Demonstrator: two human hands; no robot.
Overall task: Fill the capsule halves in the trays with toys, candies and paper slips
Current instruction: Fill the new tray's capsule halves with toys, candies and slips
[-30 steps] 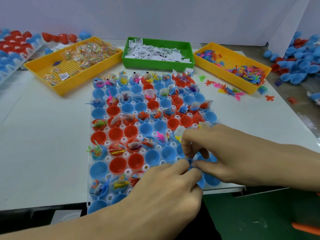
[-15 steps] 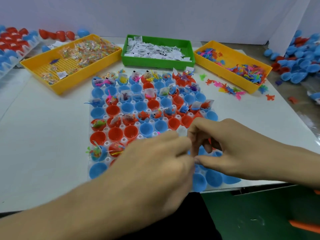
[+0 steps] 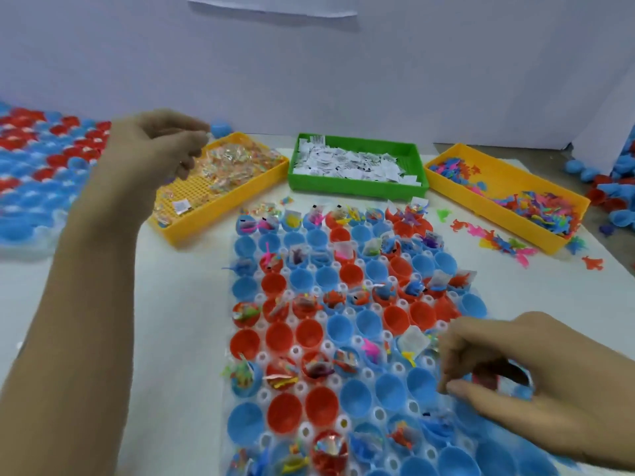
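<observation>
A clear tray [image 3: 295,352] of red and blue capsule halves lies in front of me; several hold toys, candies and paper slips, others hold nothing. My left hand [image 3: 161,146] is raised over the yellow candy tray [image 3: 220,214] at the back left, fingers loosely curled and blurred, with nothing visible in them. My right hand [image 3: 522,383] hovers over the near right capsule halves with thumb and forefinger pinched together; something reddish shows under the palm, and I cannot tell whether it is held.
A green tray [image 3: 357,192] of paper slips stands at the back centre. To its right is a yellow tray [image 3: 515,173] of small coloured toys, with loose toys [image 3: 494,240] spilled beside it. Another capsule tray [image 3: 34,187] sits far left, and loose capsule halves [image 3: 615,197] are piled far right.
My left hand left the near right corner of the capsule tray and rose to the candy tray at the back left. My right hand stayed low over the near right capsules. The view tilted up.
</observation>
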